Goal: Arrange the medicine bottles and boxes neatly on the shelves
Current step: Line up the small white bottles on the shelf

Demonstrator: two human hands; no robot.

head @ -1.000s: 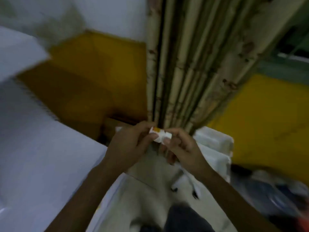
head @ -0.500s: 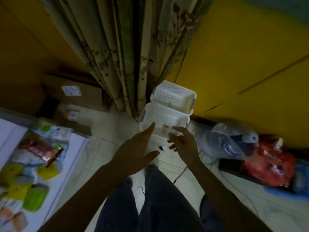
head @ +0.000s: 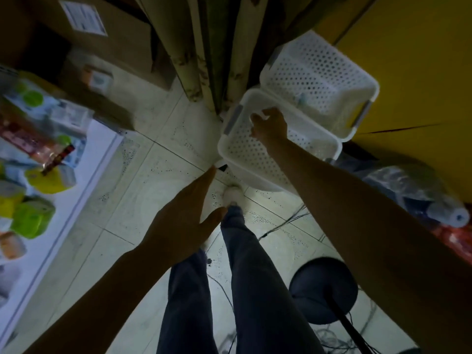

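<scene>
My right hand (head: pixel 268 123) reaches down over the near white perforated basket (head: pixel 245 154) on the floor, its fingers curled round a small white box (head: pixel 257 115) that only partly shows. A second white basket (head: pixel 319 72) stands just behind, against the yellow wall. Fingers straight, my left hand (head: pixel 184 221) hovers over the floor tiles and holds nothing. At the left edge a white shelf (head: pixel 84 164) carries several medicine packs and green-and-yellow containers (head: pixel 33 215).
A curtain (head: pixel 204 47) hangs down to the floor behind the baskets. Cardboard boxes (head: pixel 102 26) sit at the upper left. My legs and a black stool (head: pixel 324 290) with cables fill the lower middle. Plastic bags (head: pixel 413 190) lie at the right.
The view has tilted down from the curtain to the floor. My left hand let go of the small box and opened. My right hand carried the box down over the near basket.
</scene>
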